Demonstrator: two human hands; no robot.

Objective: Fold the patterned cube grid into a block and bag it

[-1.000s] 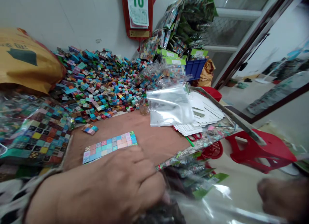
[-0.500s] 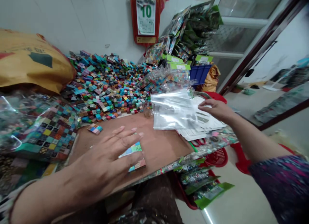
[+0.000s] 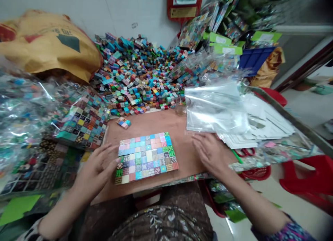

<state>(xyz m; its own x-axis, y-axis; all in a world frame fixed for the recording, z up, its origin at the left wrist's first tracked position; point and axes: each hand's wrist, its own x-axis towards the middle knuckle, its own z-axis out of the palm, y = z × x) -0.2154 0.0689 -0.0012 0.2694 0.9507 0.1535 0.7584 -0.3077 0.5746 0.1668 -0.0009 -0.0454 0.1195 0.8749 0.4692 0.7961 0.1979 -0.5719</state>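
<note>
A flat rectangular block of small patterned cubes (image 3: 147,156) lies on the brown board (image 3: 153,123) in front of me. My left hand (image 3: 100,164) is at its left edge, thumb close to the cubes and fingers apart; whether the thumb touches is hard to tell. To the right of the block, my right hand (image 3: 208,149) rests low over the board with its fingers stretched out, holding nothing. Just beyond its fingertips lies a stack of clear plastic bags (image 3: 215,111). A small cluster of cubes (image 3: 123,122) sits near the board's back left corner.
Loose cubes (image 3: 140,74) are heaped against the wall. Plastic-wrapped cube blocks (image 3: 83,123) and a yellow sack (image 3: 59,43) stand at left. White paper sheets (image 3: 270,121), red scissors (image 3: 246,152) and a blue basket (image 3: 256,59) are at right. Below is a red stool (image 3: 307,175).
My left hand has moved back from over the cube block to its left edge, uncovering it. My right hand has come from the bags and papers down to the board. The view has shifted.
</note>
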